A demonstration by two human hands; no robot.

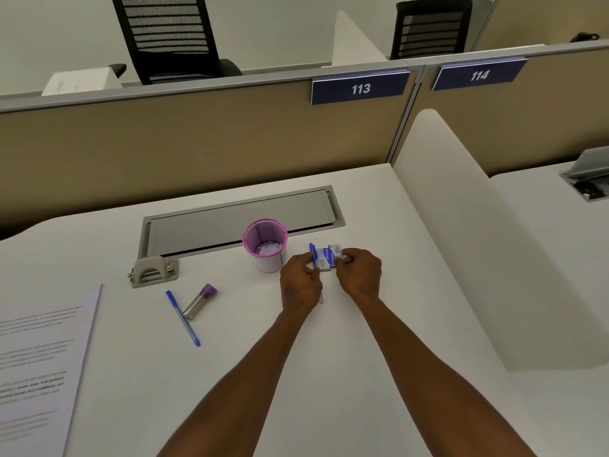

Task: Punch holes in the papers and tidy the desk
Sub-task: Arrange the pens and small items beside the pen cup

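Even, soft overhead light; faint shadows. Wide-angle bending at edges. Papers' (43, 364) print blurred at left edge.

Two black mesh chairs (168, 37) behind tan partition (197, 140). Blue signs 113 (360, 89), 114 (478, 75). White divider (461, 206) right. Grey cable hatch (240, 219) closed.

Hole punch (153, 270) lies left of cup (265, 245), behind pen (183, 318).

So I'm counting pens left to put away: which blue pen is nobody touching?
The blue pen lying by the purple-capped tube, left of both hands; the other pen is at the left hand.
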